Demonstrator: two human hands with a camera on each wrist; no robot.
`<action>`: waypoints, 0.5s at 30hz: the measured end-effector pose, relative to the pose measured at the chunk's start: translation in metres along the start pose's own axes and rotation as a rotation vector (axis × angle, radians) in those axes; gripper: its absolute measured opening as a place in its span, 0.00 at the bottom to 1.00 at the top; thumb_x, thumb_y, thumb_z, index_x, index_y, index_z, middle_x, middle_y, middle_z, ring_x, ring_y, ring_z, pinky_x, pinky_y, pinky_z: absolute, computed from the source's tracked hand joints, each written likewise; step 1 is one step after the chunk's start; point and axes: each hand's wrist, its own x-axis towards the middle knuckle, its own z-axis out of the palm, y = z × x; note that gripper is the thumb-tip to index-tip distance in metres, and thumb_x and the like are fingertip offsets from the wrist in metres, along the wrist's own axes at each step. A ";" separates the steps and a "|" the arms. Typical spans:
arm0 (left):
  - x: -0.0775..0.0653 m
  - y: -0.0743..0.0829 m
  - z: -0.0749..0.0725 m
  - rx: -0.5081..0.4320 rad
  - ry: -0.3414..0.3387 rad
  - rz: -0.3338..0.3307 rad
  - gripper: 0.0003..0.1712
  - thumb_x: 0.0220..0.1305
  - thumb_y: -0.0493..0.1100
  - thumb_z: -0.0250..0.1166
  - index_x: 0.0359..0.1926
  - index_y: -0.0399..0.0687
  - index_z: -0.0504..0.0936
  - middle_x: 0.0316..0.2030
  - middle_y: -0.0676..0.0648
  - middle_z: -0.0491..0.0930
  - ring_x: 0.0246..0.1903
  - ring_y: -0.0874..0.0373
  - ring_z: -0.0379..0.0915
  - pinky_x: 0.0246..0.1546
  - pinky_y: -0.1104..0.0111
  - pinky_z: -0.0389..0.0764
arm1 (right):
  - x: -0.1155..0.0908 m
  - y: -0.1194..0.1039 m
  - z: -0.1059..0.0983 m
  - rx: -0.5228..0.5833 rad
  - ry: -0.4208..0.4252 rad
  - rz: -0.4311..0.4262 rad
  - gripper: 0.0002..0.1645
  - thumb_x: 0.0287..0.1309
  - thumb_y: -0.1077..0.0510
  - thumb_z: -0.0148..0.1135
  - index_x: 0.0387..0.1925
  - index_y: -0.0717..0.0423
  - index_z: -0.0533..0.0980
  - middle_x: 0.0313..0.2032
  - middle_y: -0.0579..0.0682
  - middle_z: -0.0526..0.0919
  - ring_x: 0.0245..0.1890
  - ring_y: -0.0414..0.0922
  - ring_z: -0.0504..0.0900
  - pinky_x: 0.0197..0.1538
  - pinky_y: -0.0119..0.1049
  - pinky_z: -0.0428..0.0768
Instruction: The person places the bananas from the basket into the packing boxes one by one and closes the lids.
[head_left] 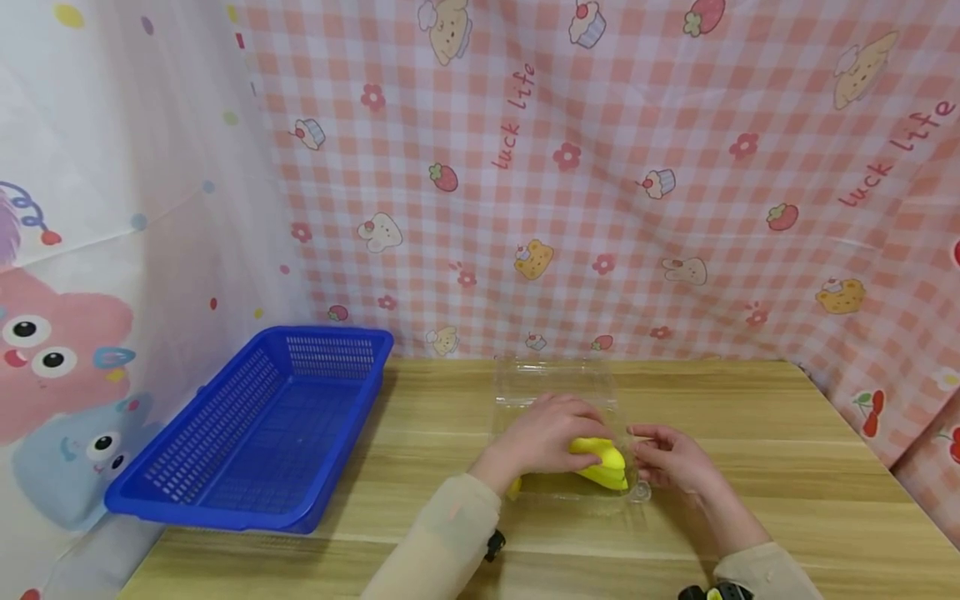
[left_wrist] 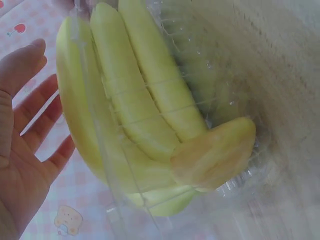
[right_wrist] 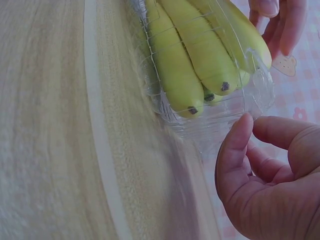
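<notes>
A bunch of yellow bananas [head_left: 603,473] lies in a clear plastic clamshell box [head_left: 553,385], whose lid stands raised at the back. Over the bunch is my left hand [head_left: 551,433], its fingers loosely bent. In the left wrist view its fingers [left_wrist: 37,107] are spread beside the outer banana [left_wrist: 75,95], with the thumb apart from it. My right hand [head_left: 671,458] is at the box's right side. Seen from the right wrist, the thumb and index finger [right_wrist: 240,130] pinch the clear rim near the dark banana tips [right_wrist: 192,110].
A blue plastic basket [head_left: 300,429] with slotted sides stands on the left of the wooden table [head_left: 757,450]. Behind the table hangs a pink checked cloth [head_left: 480,217]; a white patterned cloth [head_left: 172,275] hangs at the left.
</notes>
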 end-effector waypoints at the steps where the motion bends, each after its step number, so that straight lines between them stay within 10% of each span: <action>1: -0.001 0.000 -0.001 -0.007 0.013 -0.004 0.19 0.64 0.54 0.68 0.55 0.58 0.85 0.54 0.56 0.80 0.58 0.61 0.71 0.62 0.63 0.68 | 0.000 0.000 0.000 0.001 0.002 0.000 0.30 0.69 0.65 0.55 0.65 0.78 0.59 0.32 0.48 0.75 0.30 0.39 0.78 0.33 0.29 0.82; 15: -0.017 -0.005 -0.007 -0.122 0.136 -0.133 0.20 0.64 0.51 0.69 0.55 0.53 0.84 0.52 0.53 0.82 0.55 0.58 0.75 0.59 0.67 0.72 | 0.000 0.000 0.000 0.007 0.004 0.013 0.30 0.69 0.65 0.56 0.65 0.78 0.60 0.33 0.49 0.74 0.30 0.39 0.77 0.34 0.29 0.82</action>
